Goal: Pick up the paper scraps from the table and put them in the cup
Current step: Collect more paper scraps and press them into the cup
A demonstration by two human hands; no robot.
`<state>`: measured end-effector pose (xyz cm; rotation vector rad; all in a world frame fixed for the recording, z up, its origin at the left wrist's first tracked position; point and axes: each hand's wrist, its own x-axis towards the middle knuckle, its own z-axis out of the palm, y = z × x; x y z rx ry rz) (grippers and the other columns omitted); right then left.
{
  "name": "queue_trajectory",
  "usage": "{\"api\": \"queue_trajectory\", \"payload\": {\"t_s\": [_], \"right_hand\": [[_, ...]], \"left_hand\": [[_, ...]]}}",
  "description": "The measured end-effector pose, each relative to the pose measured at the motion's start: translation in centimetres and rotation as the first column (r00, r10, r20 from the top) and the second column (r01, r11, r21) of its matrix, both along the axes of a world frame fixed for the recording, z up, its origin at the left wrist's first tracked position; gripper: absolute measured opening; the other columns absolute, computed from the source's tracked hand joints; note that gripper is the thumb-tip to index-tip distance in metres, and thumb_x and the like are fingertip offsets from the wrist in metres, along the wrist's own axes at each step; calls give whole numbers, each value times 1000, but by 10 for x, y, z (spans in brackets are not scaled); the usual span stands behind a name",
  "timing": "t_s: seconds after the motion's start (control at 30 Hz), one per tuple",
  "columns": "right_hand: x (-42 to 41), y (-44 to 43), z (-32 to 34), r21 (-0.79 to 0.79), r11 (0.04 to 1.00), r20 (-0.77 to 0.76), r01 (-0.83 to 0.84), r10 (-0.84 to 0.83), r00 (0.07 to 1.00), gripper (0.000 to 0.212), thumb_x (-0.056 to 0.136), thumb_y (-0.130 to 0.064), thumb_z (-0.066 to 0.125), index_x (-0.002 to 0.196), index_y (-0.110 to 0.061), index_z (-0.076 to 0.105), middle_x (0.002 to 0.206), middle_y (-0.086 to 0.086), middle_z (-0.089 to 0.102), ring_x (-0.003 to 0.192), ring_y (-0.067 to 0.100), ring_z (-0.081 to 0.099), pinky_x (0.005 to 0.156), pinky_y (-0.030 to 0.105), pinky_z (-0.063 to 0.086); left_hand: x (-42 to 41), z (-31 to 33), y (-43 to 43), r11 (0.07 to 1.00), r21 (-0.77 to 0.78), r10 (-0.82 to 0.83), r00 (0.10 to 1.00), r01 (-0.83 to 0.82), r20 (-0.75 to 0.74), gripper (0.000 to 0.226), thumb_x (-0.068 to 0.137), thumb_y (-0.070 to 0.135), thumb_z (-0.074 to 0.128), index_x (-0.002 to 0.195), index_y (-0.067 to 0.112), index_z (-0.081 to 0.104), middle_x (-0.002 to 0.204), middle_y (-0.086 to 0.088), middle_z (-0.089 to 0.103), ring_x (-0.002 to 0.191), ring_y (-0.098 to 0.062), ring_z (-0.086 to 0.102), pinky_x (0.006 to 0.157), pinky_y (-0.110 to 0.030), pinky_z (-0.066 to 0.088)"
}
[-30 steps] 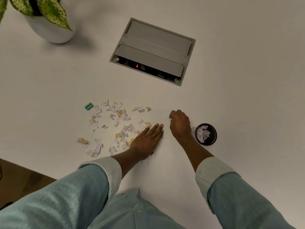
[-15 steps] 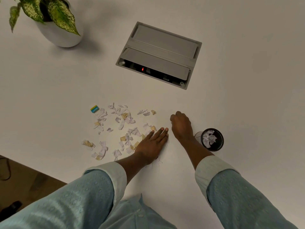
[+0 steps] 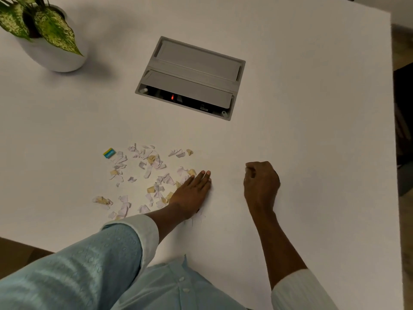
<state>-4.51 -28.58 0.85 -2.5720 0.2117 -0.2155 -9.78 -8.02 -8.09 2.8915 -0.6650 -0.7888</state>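
Head view looks down on a white surface (image 3: pixel 312 130) with both forearms reaching out over it. Torn paper scraps (image 3: pixel 147 171), white and pale yellow, lie scattered in a loose patch left of centre. At the far left corner of the patch sits a small blue and yellow label scrap (image 3: pixel 109 153), just apart from the white pieces.

The left grip (image 3: pixel 192 193) lies flat on the surface, released, its fingers straight and close together and pointing up and to the right. Its thumb side touches the right edge of the patch, and a few scraps lie against the fingers (image 3: pixel 202 175). Faint scribbled lines show on the surface by the heel of this hand.

The right grip (image 3: pixel 261 182) is to the right, well apart from the scraps, with its fingers curled in tight. Whether it holds any paper I cannot tell.

Beyond the scraps, a grey flip-lid socket box (image 3: pixel 190 77) is set into the surface, with a small red light (image 3: pixel 172 96) in its dark opening. At the far left corner stands a white pot (image 3: pixel 55 61) with speckled green leaves (image 3: pixel 53 30). Both arms wear pale blue sleeves (image 3: pixel 89 265) with white cuffs.
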Motion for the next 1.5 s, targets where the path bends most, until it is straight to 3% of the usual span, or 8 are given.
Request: {"api": "queue_trajectory", "payload": {"t_s": [0.13,0.3,0.5,0.63,0.77,0.93,1.23,1.5], "right_hand": [[-8,-33,1,-6,991,-42,137,-137,990,10,88,-9,70,93,-15,75,94,7,69,84,28,67,74,31,47],[-11,-53,-8,-113,993,-212,32,-56,976,22,93,-8,64,113,-13,74,108,12,66,97,34,66,81,39,52],[-26,-38,-4,-187,982,-145,-31,3,989,33,83,2,62,109,-16,72,112,7,65,107,31,57,74,37,48],[-49,-7,-3,-62,993,-84,-104,99,992,20,88,-6,65,101,-19,73,112,3,65,114,25,60,88,40,55],[-83,27,-21,58,965,-210,-258,264,941,20,88,-19,70,108,-23,69,109,-2,61,98,20,65,78,42,57],[-123,57,-56,114,917,-450,-383,391,803,59,82,-43,78,132,-25,53,124,-1,53,112,20,59,87,43,56],[-143,82,-83,106,844,-490,-525,504,711,93,84,-27,81,156,-42,22,137,0,33,116,13,52,89,33,58],[-126,109,-84,75,803,-457,-591,554,695,52,96,-7,63,137,-32,45,138,4,37,118,26,56,88,40,56]], "left_hand": [[0,1,1,1000,19,0,1000,1,-10,99,97,17,65,163,6,-8,170,-12,-23,160,-28,-15,131,-45,9],[0,4,4,1000,17,-23,1000,23,-17,106,94,30,73,164,6,-3,172,-12,-20,160,-28,-12,131,-45,13],[-3,13,20,992,-127,-7,998,15,67,72,100,27,61,161,7,27,173,-14,7,161,-27,0,129,-39,16],[-27,15,44,988,-138,96,984,-75,150,62,98,37,63,150,7,46,166,-17,32,159,-33,18,127,-43,23],[-64,13,76,973,-127,215,956,-192,200,86,89,66,62,150,8,44,164,-16,35,155,-35,26,124,-47,30],[-105,8,94,974,-96,217,962,-204,165,107,77,83,62,152,9,40,164,-15,34,150,-36,34,117,-48,40],[-118,7,72,955,-123,270,963,-270,-12,87,92,30,75,161,12,25,169,-20,17,149,-38,28,113,-49,46],[-111,9,68,929,-195,328,944,-313,46,40,99,8,58,139,7,52,144,-12,45,128,-28,43,93,-35,54]]}}
